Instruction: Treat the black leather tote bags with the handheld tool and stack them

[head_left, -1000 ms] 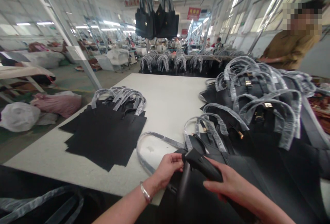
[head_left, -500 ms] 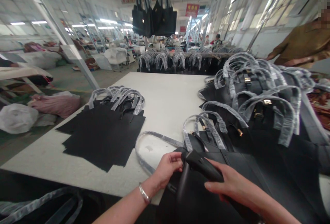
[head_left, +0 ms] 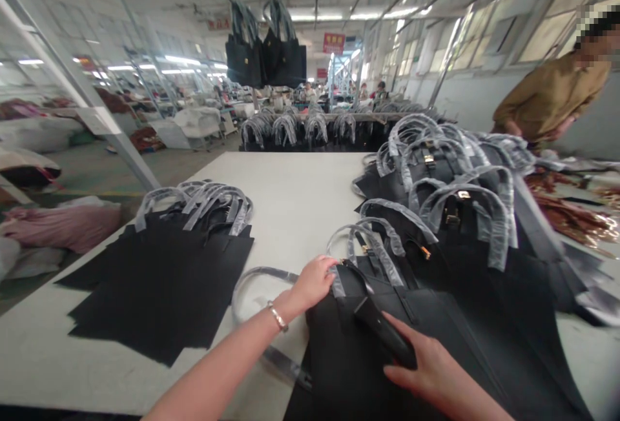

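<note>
- Left hand [head_left: 317,281] has moved away from the black handheld tool [head_left: 385,334], seemingly pinching a gold-tipped strap [head_left: 358,274].
- Right hand [head_left: 429,363] grips that tool over a black handbag [head_left: 346,359] toward the surface's [head_left: 303,192] near edge.

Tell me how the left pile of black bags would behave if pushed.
The left pile of black bags would probably slide or fan out rather than tip, since it lies flat, corners offset. Its arched handles look fairly springy, holding their loops; their glossy plastic wrapping might feel slippery.
</note>
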Demonstrator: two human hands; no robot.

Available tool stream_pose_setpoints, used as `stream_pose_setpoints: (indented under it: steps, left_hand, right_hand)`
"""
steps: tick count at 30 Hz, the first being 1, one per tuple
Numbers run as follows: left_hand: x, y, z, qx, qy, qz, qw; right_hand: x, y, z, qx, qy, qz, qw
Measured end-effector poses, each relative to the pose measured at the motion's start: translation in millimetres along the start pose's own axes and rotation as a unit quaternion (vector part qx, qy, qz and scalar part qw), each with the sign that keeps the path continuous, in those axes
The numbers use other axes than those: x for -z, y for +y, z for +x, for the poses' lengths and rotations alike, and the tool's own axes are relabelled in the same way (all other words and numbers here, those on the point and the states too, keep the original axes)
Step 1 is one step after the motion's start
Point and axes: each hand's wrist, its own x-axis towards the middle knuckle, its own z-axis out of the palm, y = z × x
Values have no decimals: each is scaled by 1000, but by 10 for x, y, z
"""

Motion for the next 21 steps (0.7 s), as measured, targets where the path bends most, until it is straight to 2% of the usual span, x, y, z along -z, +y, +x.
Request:
stream_pose_setpoints:
  steps: [3,6,8,11,14,18,21]
  left_hand:
    - [-205,10,382,-95,-82,63,990]
    - [-339,-3,656,-141,-135,66,978]
    - [-333,-12,771,-164,-165,62,971]
    - [-194,35,835,-190,-193,57,961]
    - [21,168,752,-213,-194,47,956]
    - [245,344,430,-241,-193,33,951]
    - [263,407,98,-181,-192,9,965]
  right_hand:
    - [-47,187,-88,13,33,-3,999]
    - [-95,243,-146,21,51,-3,998]
    - [-117,239,-170,6,60,-11,998]
    - [-137,218,-190,-45,74,-58,995]
    - [-144,209,-188,-85,86,-116,986]
    - [-140,220,-166,-63,101,-91,989]
    - [-115,220,-183,-22,101,-30,994]
